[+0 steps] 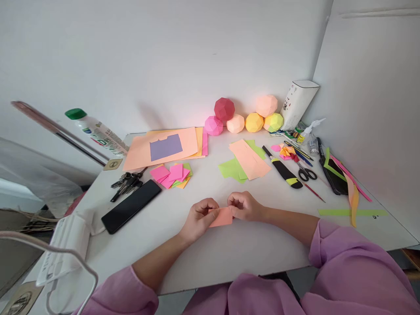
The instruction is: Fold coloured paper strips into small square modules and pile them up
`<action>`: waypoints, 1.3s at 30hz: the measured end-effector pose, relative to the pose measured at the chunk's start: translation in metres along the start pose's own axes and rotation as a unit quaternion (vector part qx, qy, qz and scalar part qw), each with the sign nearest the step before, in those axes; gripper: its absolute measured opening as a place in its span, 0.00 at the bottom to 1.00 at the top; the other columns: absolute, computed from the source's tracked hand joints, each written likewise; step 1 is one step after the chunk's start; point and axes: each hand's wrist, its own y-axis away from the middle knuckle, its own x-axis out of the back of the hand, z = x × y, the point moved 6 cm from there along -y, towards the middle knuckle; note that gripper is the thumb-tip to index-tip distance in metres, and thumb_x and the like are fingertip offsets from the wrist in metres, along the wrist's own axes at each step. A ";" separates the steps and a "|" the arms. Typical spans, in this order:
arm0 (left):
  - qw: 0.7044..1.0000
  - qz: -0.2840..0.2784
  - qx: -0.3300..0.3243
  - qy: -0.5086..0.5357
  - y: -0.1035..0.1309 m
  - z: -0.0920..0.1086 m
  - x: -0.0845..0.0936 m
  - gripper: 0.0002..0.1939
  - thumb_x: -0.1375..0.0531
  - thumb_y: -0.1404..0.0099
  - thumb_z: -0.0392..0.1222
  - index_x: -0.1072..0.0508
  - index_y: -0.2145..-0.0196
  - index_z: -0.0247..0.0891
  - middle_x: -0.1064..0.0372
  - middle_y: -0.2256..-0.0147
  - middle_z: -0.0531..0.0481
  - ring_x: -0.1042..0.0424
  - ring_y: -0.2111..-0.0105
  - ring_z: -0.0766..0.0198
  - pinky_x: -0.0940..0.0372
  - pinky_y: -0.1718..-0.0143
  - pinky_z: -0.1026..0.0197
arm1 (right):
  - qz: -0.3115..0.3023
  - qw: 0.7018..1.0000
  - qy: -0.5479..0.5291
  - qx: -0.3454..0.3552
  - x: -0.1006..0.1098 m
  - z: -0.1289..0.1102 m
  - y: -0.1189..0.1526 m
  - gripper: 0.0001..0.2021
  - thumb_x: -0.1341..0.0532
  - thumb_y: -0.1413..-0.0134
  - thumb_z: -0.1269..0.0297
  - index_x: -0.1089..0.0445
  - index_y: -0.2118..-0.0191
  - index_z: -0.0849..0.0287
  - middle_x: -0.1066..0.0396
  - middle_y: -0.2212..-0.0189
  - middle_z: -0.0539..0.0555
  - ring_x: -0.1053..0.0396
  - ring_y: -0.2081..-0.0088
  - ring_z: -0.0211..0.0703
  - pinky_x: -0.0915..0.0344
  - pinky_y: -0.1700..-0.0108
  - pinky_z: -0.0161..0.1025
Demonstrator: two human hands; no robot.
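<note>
A small peach piece of paper (222,218) is held between both hands above the white table's front half. My left hand (201,218) pinches its left side, thumb on top. At its upper right corner, my right hand (243,205) grips the edge between thumb and fingers. Beyond the hands lie peach paper sheets (251,162) over green paper sheets (232,170). Left of these is a loose pile of pink, green and orange paper squares (170,176).
Paper polyhedron balls (224,109) stand along the wall. A cutter knife (284,169), scissors (307,173), pencils and a glue bottle (306,131) lie right. Left are a black phone (131,206), keys (127,183), large paper sheets (138,155) and a green-capped bottle (98,133).
</note>
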 end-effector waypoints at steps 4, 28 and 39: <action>0.999 0.025 -0.002 0.025 -0.001 -0.001 0.007 0.08 0.43 0.44 0.40 0.36 0.77 0.36 0.40 0.77 0.54 0.41 0.76 0.68 0.44 0.74 0.65 | 0.005 0.998 -0.059 -0.009 0.005 0.003 -0.001 0.03 0.46 0.53 0.71 0.42 0.73 0.60 0.36 0.79 0.48 0.36 0.78 0.34 0.41 0.76 0.32; 0.995 -0.053 0.085 0.016 -0.002 -0.003 -0.003 0.10 0.40 0.45 0.46 0.34 0.69 0.37 0.39 0.79 0.56 0.40 0.81 0.70 0.46 0.80 0.67 | 0.030 0.998 -0.052 -0.023 0.008 0.000 0.001 0.05 0.45 0.52 0.67 0.41 0.75 0.60 0.47 0.81 0.44 0.49 0.80 0.30 0.51 0.80 0.29; 0.920 0.273 0.061 0.274 -0.021 -0.009 0.063 0.07 0.43 0.42 0.41 0.36 0.74 0.35 0.34 0.80 0.53 0.35 0.83 0.71 0.43 0.85 0.70 | 0.175 0.928 0.305 0.121 0.034 -0.008 -0.006 0.06 0.47 0.51 0.71 0.37 0.64 0.59 0.33 0.65 0.56 0.36 0.60 0.43 0.38 0.59 0.41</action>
